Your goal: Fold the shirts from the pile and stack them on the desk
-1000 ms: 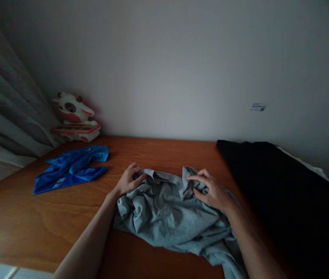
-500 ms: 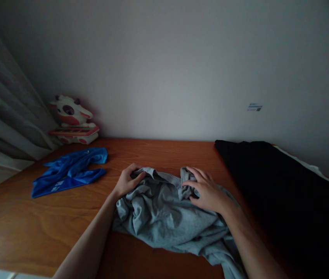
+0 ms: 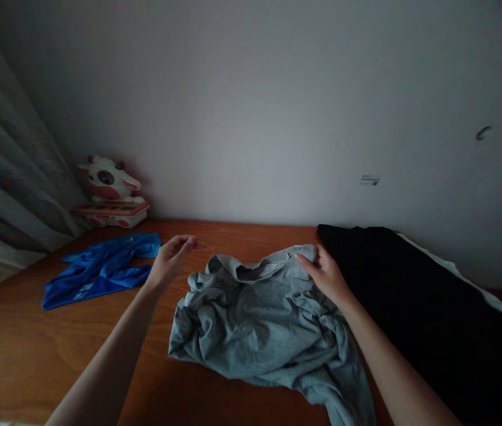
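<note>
A crumpled grey shirt (image 3: 260, 322) lies on the wooden table top, its neckline at the far side and one part trailing toward the near right. My right hand (image 3: 324, 272) pinches the shirt's upper right edge near the collar, thumb on top and the other fingers partly hidden behind the cloth. My left hand (image 3: 173, 257) hovers just left of the shirt, apart from it. Its fingertips are pressed together, and nothing shows between them.
To the left on the table (image 3: 15, 349) lies a blue garment (image 3: 100, 266) with white print. A cow-shaped toy keyboard (image 3: 111, 192) stands behind it by the curtain (image 3: 2, 154). Black cloth (image 3: 415, 307) spreads along the right side, with a white edge beyond. A wall (image 3: 242, 106) closes the back.
My left hand has let go of the shirt and moved left. My right hand has drawn the collar side out to the right, so the neckline now shows more openly. The view has shifted slightly.
</note>
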A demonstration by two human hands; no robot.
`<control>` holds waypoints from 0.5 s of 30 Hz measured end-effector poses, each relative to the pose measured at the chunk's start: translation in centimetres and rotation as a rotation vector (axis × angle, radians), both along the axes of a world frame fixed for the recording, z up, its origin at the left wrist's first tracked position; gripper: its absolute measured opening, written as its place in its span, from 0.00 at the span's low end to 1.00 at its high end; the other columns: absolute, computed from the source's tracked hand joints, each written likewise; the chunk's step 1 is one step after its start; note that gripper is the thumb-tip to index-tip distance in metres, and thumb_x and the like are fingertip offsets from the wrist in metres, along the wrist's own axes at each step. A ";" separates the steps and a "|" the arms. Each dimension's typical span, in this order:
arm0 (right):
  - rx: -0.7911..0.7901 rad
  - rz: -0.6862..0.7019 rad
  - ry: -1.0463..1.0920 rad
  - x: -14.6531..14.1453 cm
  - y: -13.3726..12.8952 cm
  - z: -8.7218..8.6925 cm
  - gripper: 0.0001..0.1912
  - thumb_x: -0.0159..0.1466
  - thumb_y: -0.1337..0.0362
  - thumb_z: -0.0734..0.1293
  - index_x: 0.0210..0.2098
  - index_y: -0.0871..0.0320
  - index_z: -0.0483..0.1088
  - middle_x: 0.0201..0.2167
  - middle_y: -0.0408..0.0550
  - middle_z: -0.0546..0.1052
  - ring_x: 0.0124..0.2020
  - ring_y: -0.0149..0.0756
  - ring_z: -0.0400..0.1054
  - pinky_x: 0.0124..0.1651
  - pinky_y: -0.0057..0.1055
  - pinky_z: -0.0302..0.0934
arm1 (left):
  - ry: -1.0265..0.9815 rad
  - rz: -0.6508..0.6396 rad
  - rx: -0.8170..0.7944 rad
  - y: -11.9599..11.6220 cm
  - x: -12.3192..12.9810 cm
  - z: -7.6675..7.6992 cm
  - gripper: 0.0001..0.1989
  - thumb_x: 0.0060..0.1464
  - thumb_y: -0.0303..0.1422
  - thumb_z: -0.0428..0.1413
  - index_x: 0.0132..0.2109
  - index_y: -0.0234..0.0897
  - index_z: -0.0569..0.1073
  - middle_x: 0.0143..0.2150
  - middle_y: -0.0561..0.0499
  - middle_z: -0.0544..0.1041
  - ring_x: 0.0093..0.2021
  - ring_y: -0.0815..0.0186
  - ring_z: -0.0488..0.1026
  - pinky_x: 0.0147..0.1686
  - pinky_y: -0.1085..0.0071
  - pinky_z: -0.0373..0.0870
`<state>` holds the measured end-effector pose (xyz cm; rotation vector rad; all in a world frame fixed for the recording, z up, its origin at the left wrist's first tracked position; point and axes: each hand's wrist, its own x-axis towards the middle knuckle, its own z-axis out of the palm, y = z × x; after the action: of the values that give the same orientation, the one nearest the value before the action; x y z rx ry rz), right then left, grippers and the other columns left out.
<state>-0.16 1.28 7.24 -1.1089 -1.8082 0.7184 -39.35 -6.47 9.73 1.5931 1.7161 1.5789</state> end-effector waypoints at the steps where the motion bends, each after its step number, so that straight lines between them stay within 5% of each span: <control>1: 0.006 0.029 -0.005 0.2 0.1 0.1 0.17 0.63 0.46 0.68 0.39 0.52 0.65 0.32 0.43 0.76 0.34 0.38 0.71 0.37 0.31 0.65 | 0.058 -0.050 -0.038 -0.2 0.1 0.2 0.30 0.54 0.60 0.55 0.42 0.36 0.77 0.42 0.43 0.83 0.43 0.58 0.78 0.45 0.65 0.74; 5: 0.015 0.234 0.001 0.4 -0.5 1.2 0.12 0.58 0.61 0.70 0.34 0.52 0.60 0.35 0.41 0.75 0.38 0.37 0.71 0.42 0.31 0.64 | 0.456 -0.281 -0.259 -0.4 2.5 -0.4 0.28 0.56 0.51 0.57 0.56 0.36 0.75 0.47 0.42 0.82 0.42 0.58 0.79 0.43 0.65 0.74; 9: 0.170 0.356 -0.062 -0.3 -2.5 3.6 0.10 0.55 0.71 0.64 0.30 0.52 0.57 0.33 0.41 0.71 0.35 0.33 0.67 0.39 0.28 0.60 | 0.755 -0.482 -0.332 0.9 5.8 -1.0 0.40 0.48 0.34 0.62 0.69 0.39 0.64 0.61 0.42 0.76 0.56 0.56 0.75 0.55 0.66 0.70; 12: 0.339 0.343 -0.188 -0.3 -3.6 5.2 0.10 0.52 0.74 0.61 0.29 0.52 0.60 0.30 0.41 0.69 0.32 0.33 0.64 0.37 0.28 0.57 | 0.789 -0.541 -0.394 2.2 6.8 -0.4 0.27 0.50 0.31 0.58 0.59 0.40 0.74 0.51 0.46 0.82 0.50 0.59 0.78 0.49 0.69 0.70; 15: 0.354 0.268 -0.263 0.4 -3.5 5.8 0.12 0.53 0.74 0.62 0.34 0.53 0.67 0.31 0.42 0.71 0.34 0.35 0.66 0.40 0.29 0.59 | 0.746 -0.462 -0.341 2.6 6.1 0.6 0.14 0.48 0.29 0.56 0.43 0.40 0.80 0.39 0.50 0.82 0.39 0.62 0.78 0.40 0.71 0.69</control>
<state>0.27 -2.19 13.09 -0.7600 -2.2331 0.3901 -33.30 -3.84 10.31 2.3192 1.6133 0.4566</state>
